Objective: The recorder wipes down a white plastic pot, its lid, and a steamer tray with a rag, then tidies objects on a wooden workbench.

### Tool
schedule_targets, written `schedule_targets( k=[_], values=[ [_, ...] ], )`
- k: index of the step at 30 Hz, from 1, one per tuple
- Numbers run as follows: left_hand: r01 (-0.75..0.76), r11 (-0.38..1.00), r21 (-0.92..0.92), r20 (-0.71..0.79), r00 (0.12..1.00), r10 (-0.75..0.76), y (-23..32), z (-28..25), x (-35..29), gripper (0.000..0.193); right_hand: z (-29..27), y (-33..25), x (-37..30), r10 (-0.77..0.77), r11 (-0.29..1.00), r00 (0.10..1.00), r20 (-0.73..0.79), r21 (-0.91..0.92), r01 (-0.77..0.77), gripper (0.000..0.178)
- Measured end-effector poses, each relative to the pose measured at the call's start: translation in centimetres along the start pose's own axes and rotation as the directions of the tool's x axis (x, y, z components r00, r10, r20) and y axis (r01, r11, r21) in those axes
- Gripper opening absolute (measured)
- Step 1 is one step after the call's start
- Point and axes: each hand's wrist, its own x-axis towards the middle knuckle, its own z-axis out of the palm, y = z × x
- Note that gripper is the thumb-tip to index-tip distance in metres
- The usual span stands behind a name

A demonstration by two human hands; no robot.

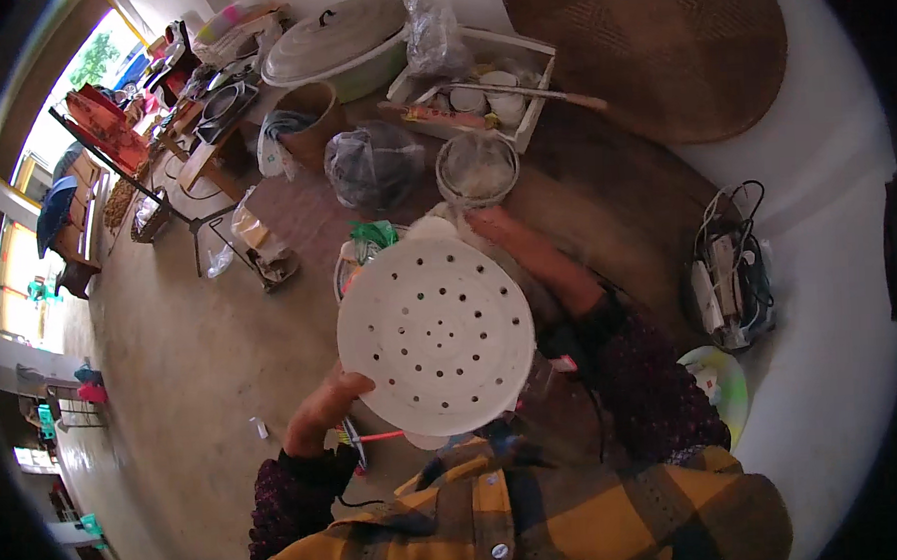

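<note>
A big round woven tray is leaning on the wall beyond the bench. A lidded basin and plastic bags are lying behind. In the middle, the white perforated plate is covering what is under it. The left hand is clamped on its lower rim. The right hand is reaching past its top edge; its grip cannot be told.
</note>
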Motion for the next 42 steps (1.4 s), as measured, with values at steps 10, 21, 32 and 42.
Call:
schedule_targets(
  k=[10,21,32,42],
  values=[
    [-0.392,0.919,0.028,-0.380,0.847,0.373,1.9,0.6,0.5,0.063,0.7,3.8,-4.3,0.085,0.774,0.959,-0.269,0.624,0.106,0.030],
    [-0.507,0.855,-0.105,-0.438,0.796,0.418,1.2,0.9,1.2,0.067,4.5,1.3,-2.7,-0.146,0.966,0.967,-0.210,-0.242,0.093,0.035],
    [-0.616,0.730,-0.297,-0.584,0.722,0.371,-1.2,-0.4,-0.4,0.069,2.2,5.4,-7.1,0.096,0.995,0.968,-0.231,-0.018,-0.103,0.044],
    [-0.490,0.611,0.621,-0.421,0.450,0.788,0.3,-0.3,0.0,0.064,0.3,-6.1,-2.5,-0.159,0.898,0.963,-0.219,0.373,0.234,0.038]
  ],
)
